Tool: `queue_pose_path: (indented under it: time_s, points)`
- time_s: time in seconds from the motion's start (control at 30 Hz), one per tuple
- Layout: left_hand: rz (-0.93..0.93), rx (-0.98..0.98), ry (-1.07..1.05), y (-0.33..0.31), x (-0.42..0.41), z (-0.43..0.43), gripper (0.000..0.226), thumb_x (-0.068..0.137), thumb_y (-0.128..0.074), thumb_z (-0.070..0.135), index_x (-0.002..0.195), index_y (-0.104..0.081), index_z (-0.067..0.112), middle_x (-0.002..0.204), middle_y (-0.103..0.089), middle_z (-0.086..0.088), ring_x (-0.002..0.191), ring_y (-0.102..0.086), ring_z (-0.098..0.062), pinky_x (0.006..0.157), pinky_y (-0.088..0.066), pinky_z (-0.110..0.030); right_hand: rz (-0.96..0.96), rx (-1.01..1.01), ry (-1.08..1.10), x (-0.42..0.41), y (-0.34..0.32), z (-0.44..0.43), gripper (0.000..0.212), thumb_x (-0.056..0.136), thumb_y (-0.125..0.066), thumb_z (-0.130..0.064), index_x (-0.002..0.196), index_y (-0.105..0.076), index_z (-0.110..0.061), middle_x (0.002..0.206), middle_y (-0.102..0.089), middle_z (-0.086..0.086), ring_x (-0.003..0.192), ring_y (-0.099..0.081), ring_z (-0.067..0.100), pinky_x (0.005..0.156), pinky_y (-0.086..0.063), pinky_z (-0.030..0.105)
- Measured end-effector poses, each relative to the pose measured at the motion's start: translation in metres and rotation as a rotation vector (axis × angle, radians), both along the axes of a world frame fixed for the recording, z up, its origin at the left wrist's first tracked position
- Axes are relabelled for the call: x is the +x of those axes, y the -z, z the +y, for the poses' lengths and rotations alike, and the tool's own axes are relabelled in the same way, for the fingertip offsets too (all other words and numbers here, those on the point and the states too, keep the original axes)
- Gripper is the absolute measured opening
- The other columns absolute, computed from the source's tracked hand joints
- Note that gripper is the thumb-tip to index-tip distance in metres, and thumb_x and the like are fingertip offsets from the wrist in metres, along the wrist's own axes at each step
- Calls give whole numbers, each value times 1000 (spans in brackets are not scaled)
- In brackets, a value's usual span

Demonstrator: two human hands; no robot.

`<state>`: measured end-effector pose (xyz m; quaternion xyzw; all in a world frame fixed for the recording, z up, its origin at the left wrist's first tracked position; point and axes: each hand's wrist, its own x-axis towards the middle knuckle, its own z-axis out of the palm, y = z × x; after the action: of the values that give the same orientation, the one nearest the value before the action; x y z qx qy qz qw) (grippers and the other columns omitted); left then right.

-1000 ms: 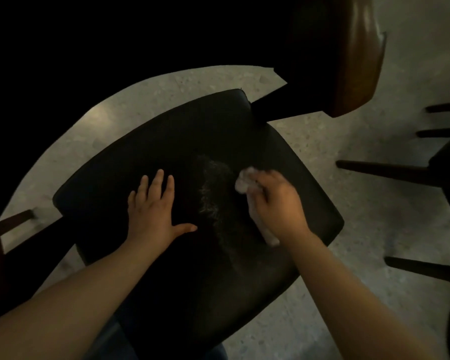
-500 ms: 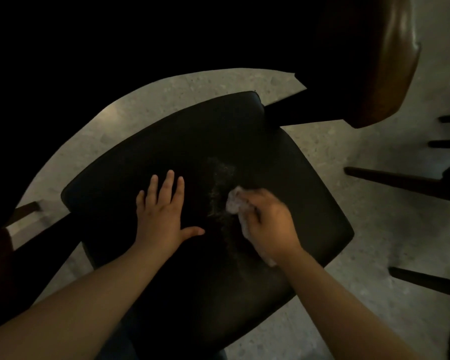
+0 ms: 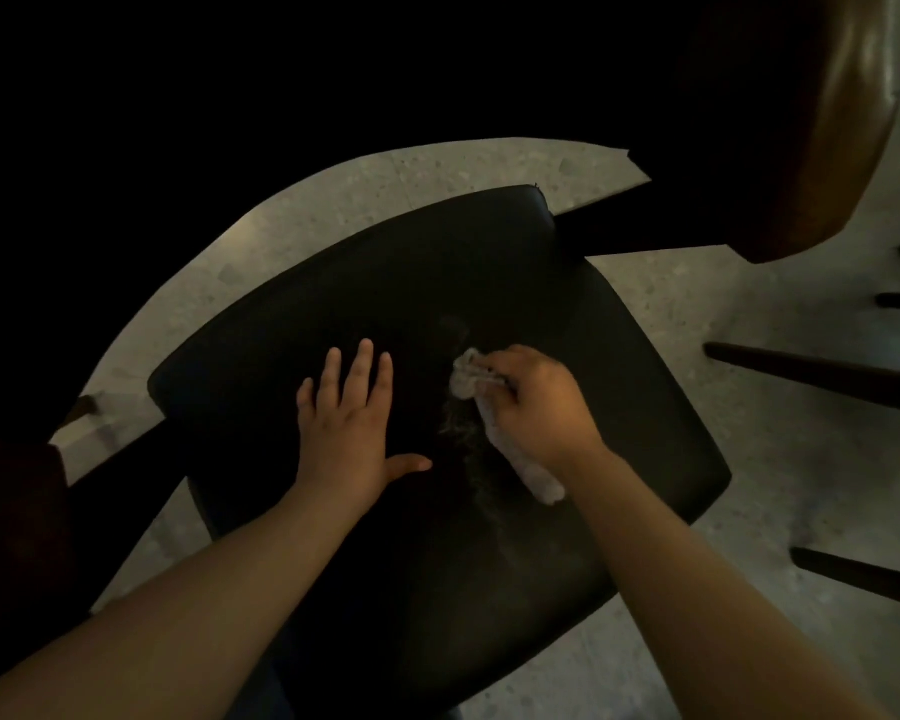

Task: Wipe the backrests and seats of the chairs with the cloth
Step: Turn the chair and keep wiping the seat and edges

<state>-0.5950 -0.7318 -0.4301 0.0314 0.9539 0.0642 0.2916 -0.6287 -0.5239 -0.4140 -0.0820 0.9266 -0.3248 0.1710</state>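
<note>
A dark padded chair seat [image 3: 333,304] fills the middle of the view. Its brown wooden backrest [image 3: 827,148] curves up at the top right. My left hand [image 3: 349,423] lies flat on the seat, fingers spread, left of centre. My right hand [image 3: 536,407] is closed around a pale crumpled cloth [image 3: 468,379], pressing it on the seat's middle; one end of the cloth sticks out below my wrist. A faint smeared streak [image 3: 463,433] shows on the seat just left of the cloth.
Speckled grey floor [image 3: 749,485] surrounds the chair. Dark legs of another chair [image 3: 801,371] reach in from the right edge. A dark piece of furniture [image 3: 17,511] sits at the left edge. The top of the view is black shadow.
My right hand with the cloth slid left and towards me across the seat, then back a little. My left hand stayed flat in place. The view shifted slightly.
</note>
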Motion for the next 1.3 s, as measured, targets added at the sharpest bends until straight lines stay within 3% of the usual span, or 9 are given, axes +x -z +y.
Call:
queue_pose_path:
  time_s: [0.13,0.33,0.5,0.63,0.9,0.97,1.03,1.17,1.3]
  points:
    - [26,15,-16,2,3,-1,120,73,-59,75,152,16,25,158,26,-2,145,22,-30,119,1,-52,201,53,198,-46,-5,-5,27,95,-53,-22,121,-63,-21,109,-55,-8,93,-51,3,76,-35,11]
    - [52,38,-30,9,6,-3,121,71,-57,78,150,19,28,157,29,1,145,24,-27,118,5,-50,113,33,136,-51,13,-21,28,94,-55,-13,121,-64,-16,123,-59,1,114,-55,14,102,-42,27]
    - [53,92,-38,7,8,-7,114,75,-54,76,151,16,28,158,28,2,145,25,-24,119,6,-47,-48,13,-166,-6,-1,-1,30,93,-54,-17,119,-63,-30,111,-55,-16,104,-53,2,86,-39,12]
    - [105,151,-119,-2,8,-5,109,79,-54,71,151,14,28,160,21,3,146,21,-22,117,9,-46,68,59,-19,-20,-14,2,28,95,-52,-24,122,-61,-28,113,-48,-15,98,-47,-3,76,-34,8]
    - [108,84,-268,3,31,-12,108,78,-50,75,153,10,24,160,19,0,147,18,-25,117,5,-48,39,7,160,-93,7,-49,35,95,-56,-13,130,-59,-13,136,-48,4,130,-45,20,99,-31,7]
    - [117,70,-247,7,33,-13,107,78,-51,75,153,8,24,160,19,0,147,18,-26,117,5,-48,51,76,136,-81,11,-52,36,95,-55,-11,130,-60,-16,141,-48,4,133,-43,19,110,-32,20]
    - [128,59,-243,10,33,-13,106,79,-52,73,153,7,25,160,19,0,147,17,-27,117,4,-49,35,27,58,-61,10,-49,32,93,-55,-6,123,-65,-14,130,-59,8,120,-55,19,104,-42,26]
    - [101,62,-240,9,32,-13,105,80,-52,72,153,8,25,159,22,2,146,20,-26,117,3,-50,-192,-149,-235,-22,-11,-18,32,95,-54,-10,100,-71,-36,98,-73,-9,73,-67,5,56,-50,13]
    - [93,60,-241,8,32,-13,104,81,-50,72,153,9,25,159,24,0,146,23,-26,119,4,-50,-116,-127,-58,-41,-25,-9,35,95,-54,-17,101,-56,-51,94,-58,-40,94,-52,-26,72,-43,1]
